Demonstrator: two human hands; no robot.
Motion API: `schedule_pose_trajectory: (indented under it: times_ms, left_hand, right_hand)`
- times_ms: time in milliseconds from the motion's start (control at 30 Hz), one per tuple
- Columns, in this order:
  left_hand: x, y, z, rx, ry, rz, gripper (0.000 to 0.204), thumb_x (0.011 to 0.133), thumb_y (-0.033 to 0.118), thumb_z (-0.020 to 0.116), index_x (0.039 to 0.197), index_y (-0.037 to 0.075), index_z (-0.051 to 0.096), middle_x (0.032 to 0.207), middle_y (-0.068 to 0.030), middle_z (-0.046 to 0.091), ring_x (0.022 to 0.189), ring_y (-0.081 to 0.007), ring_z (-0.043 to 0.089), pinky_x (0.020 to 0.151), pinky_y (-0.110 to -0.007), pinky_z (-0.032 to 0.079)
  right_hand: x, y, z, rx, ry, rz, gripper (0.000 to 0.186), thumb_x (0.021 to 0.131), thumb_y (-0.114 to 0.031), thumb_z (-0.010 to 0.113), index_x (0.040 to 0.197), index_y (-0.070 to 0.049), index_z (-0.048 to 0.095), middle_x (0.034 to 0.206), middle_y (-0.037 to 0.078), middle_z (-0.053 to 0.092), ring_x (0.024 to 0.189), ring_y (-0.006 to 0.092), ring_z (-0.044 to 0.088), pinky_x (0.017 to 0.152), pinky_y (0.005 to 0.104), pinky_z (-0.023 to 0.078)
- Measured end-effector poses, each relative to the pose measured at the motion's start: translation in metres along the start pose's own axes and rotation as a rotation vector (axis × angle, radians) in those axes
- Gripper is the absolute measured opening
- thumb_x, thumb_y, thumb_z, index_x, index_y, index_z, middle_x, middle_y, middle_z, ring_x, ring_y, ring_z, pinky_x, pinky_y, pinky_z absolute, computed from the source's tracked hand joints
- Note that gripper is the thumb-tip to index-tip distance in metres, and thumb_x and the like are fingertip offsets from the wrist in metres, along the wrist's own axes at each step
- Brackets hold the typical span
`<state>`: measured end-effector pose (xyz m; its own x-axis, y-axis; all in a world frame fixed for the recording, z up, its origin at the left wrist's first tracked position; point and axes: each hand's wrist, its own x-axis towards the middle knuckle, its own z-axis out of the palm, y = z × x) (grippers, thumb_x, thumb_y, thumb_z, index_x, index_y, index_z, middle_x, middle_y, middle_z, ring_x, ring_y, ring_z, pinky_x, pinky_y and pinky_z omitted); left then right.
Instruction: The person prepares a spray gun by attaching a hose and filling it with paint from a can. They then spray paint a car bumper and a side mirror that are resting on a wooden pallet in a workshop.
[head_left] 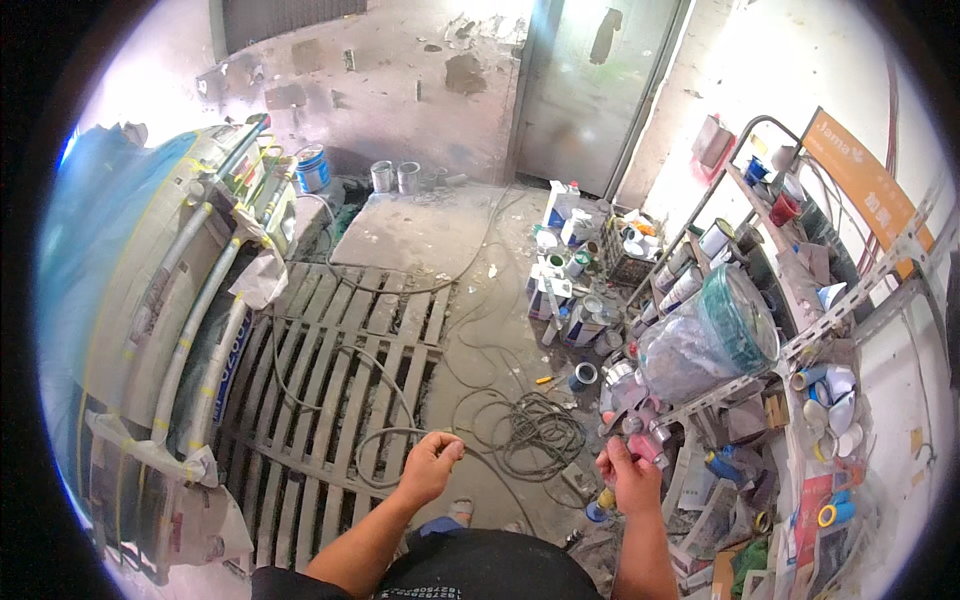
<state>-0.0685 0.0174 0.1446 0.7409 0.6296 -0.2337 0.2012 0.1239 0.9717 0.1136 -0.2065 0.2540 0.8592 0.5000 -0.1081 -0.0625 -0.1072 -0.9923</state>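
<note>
My left hand (435, 462) is raised over the floor near the slatted grate (320, 450), fingers curled into a pinch; what is in it, if anything, is too small to make out. My right hand (628, 475) is closed beside the shelf, against a pink spray-gun-like fitting (647, 449); whether it grips that fitting is unclear. A small yellow-and-blue piece (601, 507) shows just below my right hand. Behind it stand several metal spray guns (620, 385) and a large clear container with a green rim (690, 340). A coiled dark hose (525, 430) lies between my hands on the floor.
A masked car bumper with blue sheeting (120, 260) stands at left. Cans (585, 320) and a crate (630, 260) crowd the floor before the metal door (585, 90). A cluttered metal rack (770, 195) lines the right wall. Loose hoses (455, 280) cross the floor.
</note>
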Motion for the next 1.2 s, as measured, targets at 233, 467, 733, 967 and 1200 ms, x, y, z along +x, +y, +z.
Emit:
schedule_pose_trajectory:
  times_ms: [233,467,733,967,1200]
  left_hand:
    - [-0.022,-0.005,0.032,0.07,0.069,0.065,0.017,0.087,0.006,0.058,0.102,0.003,0.063,0.085,-0.0014,0.061,0.076,-0.0093,0.058,0.067,-0.025,0.047]
    - [-0.045,-0.008,0.026,0.003,0.189,-0.109,0.022,0.087,0.006,0.051,0.107,0.0,0.06,0.074,-0.0024,0.057,0.063,-0.01,0.055,0.059,-0.029,0.047]
    - [-0.071,-0.126,-0.07,0.684,0.455,-0.139,0.029,0.083,0.011,0.05,0.109,0.005,0.06,0.101,-0.0189,0.06,0.095,-0.0365,0.058,0.082,-0.043,0.047]
    - [-0.118,-0.234,-0.167,0.519,0.514,-0.847,0.023,0.081,0.012,0.055,0.1,0.007,0.066,0.101,-0.0179,0.066,0.097,-0.0359,0.061,0.083,-0.043,0.048]
    - [-0.181,-0.309,-0.237,0.762,0.356,-1.24,0.059,0.078,0.02,0.064,0.132,0.009,0.043,0.125,-0.0233,0.052,0.111,-0.0353,0.054,0.087,-0.044,0.047]
  right_hand:
    - [-0.013,0.019,-0.028,0.086,-0.096,0.018,0.029,0.09,-0.015,0.058,0.117,-0.005,0.059,0.066,0.0,0.056,0.054,0.0061,0.048,0.05,0.022,0.038]
    - [-0.013,0.037,-0.035,0.053,-0.297,-0.064,0.033,0.094,-0.024,0.055,0.121,-0.005,0.056,0.066,-0.001,0.057,0.056,0.0053,0.049,0.051,0.021,0.037]
    - [0.013,0.041,-0.001,0.026,-0.352,-0.041,0.033,0.095,-0.027,0.054,0.12,-0.006,0.057,0.064,-0.001,0.056,0.054,0.0048,0.045,0.05,0.0208,0.035]
    - [0.063,0.042,0.062,-0.063,-0.292,-0.106,0.033,0.094,-0.027,0.055,0.119,-0.007,0.058,0.063,-0.001,0.055,0.052,0.005,0.045,0.048,0.0211,0.034]
    - [0.114,0.017,0.145,-0.06,-0.226,-0.04,0.033,0.096,-0.02,0.05,0.125,-0.004,0.052,0.064,0.0,0.053,0.056,0.0071,0.045,0.051,0.0236,0.035]
